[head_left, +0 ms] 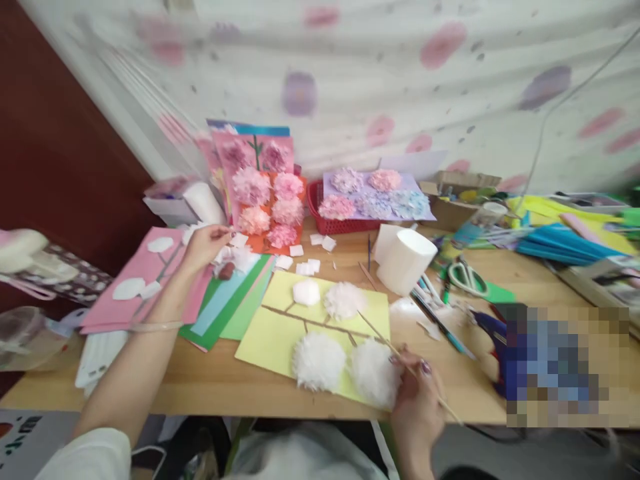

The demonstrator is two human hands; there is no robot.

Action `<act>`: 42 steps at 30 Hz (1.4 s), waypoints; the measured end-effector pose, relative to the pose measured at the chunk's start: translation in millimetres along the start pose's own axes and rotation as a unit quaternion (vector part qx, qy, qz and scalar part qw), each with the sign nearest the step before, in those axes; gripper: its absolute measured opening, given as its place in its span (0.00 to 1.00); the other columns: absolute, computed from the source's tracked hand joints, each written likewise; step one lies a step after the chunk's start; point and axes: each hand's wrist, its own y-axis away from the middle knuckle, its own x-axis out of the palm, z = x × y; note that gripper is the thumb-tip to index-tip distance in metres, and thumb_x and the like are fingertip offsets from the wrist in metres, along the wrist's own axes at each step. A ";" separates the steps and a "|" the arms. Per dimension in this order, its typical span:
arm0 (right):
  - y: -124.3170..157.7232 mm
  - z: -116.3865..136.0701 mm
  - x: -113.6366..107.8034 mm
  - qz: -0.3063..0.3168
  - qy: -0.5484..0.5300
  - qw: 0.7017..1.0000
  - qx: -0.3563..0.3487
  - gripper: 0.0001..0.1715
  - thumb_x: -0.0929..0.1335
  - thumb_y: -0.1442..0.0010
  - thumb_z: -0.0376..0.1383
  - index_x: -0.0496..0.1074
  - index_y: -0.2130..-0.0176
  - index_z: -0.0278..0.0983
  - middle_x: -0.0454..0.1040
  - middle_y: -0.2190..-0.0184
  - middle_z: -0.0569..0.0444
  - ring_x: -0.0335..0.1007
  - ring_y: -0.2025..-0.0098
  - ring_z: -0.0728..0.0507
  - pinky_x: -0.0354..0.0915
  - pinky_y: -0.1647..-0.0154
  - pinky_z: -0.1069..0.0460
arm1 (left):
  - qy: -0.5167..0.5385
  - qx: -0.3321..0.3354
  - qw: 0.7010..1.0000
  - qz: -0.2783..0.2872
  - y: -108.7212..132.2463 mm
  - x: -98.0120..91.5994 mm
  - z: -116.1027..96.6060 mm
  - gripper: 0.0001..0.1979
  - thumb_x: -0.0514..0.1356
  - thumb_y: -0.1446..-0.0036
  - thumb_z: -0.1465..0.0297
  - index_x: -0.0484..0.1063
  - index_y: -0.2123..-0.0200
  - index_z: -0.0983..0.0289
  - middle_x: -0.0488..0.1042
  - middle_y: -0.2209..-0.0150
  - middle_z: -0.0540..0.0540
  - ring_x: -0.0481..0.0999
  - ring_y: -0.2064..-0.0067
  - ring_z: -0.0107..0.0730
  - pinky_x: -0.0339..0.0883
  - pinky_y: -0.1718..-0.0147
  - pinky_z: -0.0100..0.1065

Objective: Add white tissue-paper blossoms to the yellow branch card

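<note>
My right hand is closed round a thin wooden stick, whose tip reaches the edge of a fluffy white paper flower. That flower sits on a yellow sheet with a brown branch on it. Two larger white flowers, one on the left and one beside my right hand, and a flat white paper disc lie on the same sheet. My left hand pinches its fingers together over a pile of white tissue pieces; whatever is between the fingertips is too small to make out.
Pink sheets and green sheets lie left. Finished flower cards stand behind, some by a red basket. A white paper roll, scissors, pens and a dark blue glue gun are right. A blurred patch covers the right front.
</note>
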 end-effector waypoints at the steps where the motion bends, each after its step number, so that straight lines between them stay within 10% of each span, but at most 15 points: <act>1: 2.7 8.2 4.0 -0.007 -0.001 1.000 0.019 0.18 0.66 0.39 0.48 0.75 0.71 0.39 0.75 0.72 0.53 0.75 0.58 0.40 0.66 0.51 0.45 | 0.075 0.014 0.997 0.032 10.2 8.6 -5.8 0.14 0.61 0.50 0.62 0.75 0.63 0.65 0.81 0.66 0.57 0.80 0.64 0.40 0.74 0.64 0.37; 7: -3.6 35.7 11.5 0.065 0.129 0.989 -0.032 0.27 0.61 0.34 0.51 0.73 0.75 0.38 0.74 0.76 0.55 0.71 0.64 0.44 0.57 0.41 0.44 | 0.239 0.031 0.944 0.225 85.3 58.1 -41.8 0.20 0.69 0.57 0.54 0.78 0.66 0.63 0.81 0.66 0.55 0.80 0.61 0.39 0.75 0.59 0.39; 16: -13.4 50.4 39.6 0.134 0.212 0.967 -0.032 0.31 0.59 0.33 0.56 0.73 0.71 0.38 0.74 0.73 0.54 0.70 0.65 0.44 0.61 0.59 0.50 | 0.297 0.030 0.856 0.422 137.5 95.5 -50.2 0.15 0.69 0.55 0.59 0.76 0.68 0.62 0.82 0.66 0.54 0.81 0.62 0.37 0.75 0.57 0.40; 30: -11.8 66.6 27.2 0.004 0.170 0.979 -0.111 0.32 0.58 0.30 0.50 0.71 0.79 0.40 0.71 0.82 0.55 0.73 0.63 0.41 0.58 0.40 0.41 | 0.191 0.131 0.931 0.281 149.4 138.6 -84.4 0.06 0.62 0.47 0.68 0.73 0.65 0.61 0.80 0.66 0.52 0.79 0.64 0.34 0.74 0.62 0.36; 42: -6.9 41.2 23.0 0.155 0.237 0.937 -0.205 0.23 0.57 0.28 0.38 0.72 0.70 0.40 0.76 0.73 0.58 0.72 0.67 0.47 0.60 0.40 0.42 | 0.108 0.185 0.951 0.221 150.4 143.1 -92.9 0.10 0.61 0.44 0.64 0.72 0.60 0.61 0.79 0.62 0.53 0.76 0.62 0.36 0.71 0.58 0.38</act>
